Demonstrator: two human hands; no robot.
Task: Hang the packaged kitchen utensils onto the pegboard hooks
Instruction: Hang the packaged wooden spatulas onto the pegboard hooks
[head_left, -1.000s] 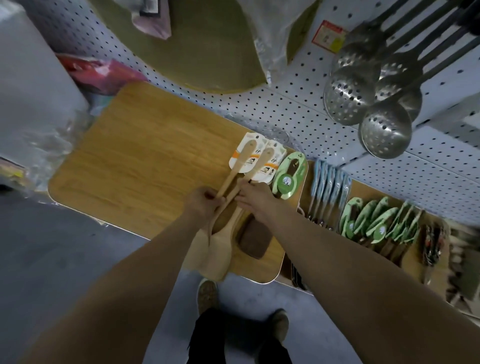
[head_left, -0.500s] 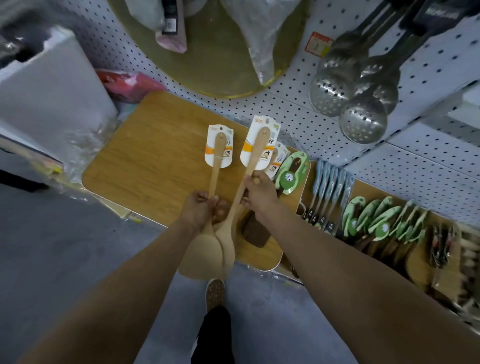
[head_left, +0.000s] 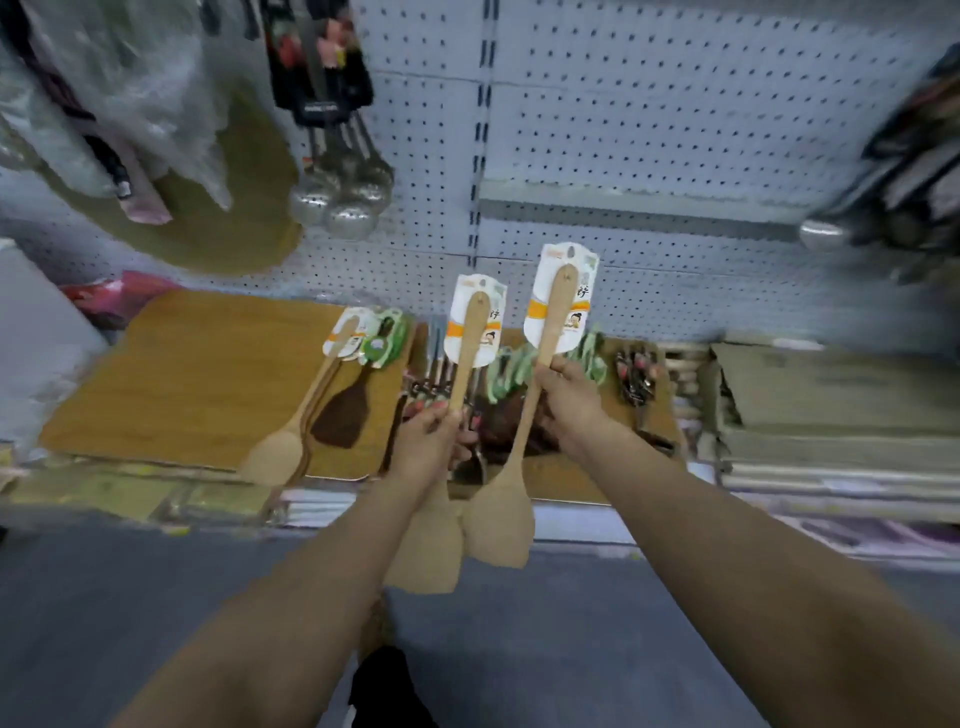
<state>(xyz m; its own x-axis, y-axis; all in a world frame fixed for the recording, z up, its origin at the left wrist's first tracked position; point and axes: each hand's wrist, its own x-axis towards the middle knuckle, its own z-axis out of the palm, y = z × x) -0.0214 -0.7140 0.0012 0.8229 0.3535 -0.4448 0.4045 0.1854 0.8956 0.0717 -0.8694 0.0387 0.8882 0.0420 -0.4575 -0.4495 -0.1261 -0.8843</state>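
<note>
Head camera looks down two bare forearms toward a shop shelf. The left hand (head_left: 426, 441) has its grip curled tight round the mid-handle of the left spatula (head_left: 470, 343), a pale wooden one with a white-and-orange card at its tip. The right hand (head_left: 569, 405) has its grip closed the same way round the right spatula (head_left: 553, 317), which carries a matching card. Both spatulas stand nearly upright, handle ends pointing to 12 o'clock and broad blades hanging toward 6 o'clock below the wrists, where the two blades overlap. The right spatula's card reaches higher and lies in front of the pegboard (head_left: 675, 130); whether it touches the board I cannot tell. The pegboard fills the picture from 10 to 2 o'clock. At 9 o'clock from the hands a wooden board (head_left: 197, 374) lies flat, with more carded spatulas (head_left: 291, 447) and a dark spatula (head_left: 343, 410) resting at its right edge. At 11 o'clock a bunch of steel ladles (head_left: 337, 197) hangs on the pegboard. Behind the hands lie green-carded utensils (head_left: 506, 376), blurred. At 3 o'clock sit stacked cardboard boxes (head_left: 831, 400).
</note>
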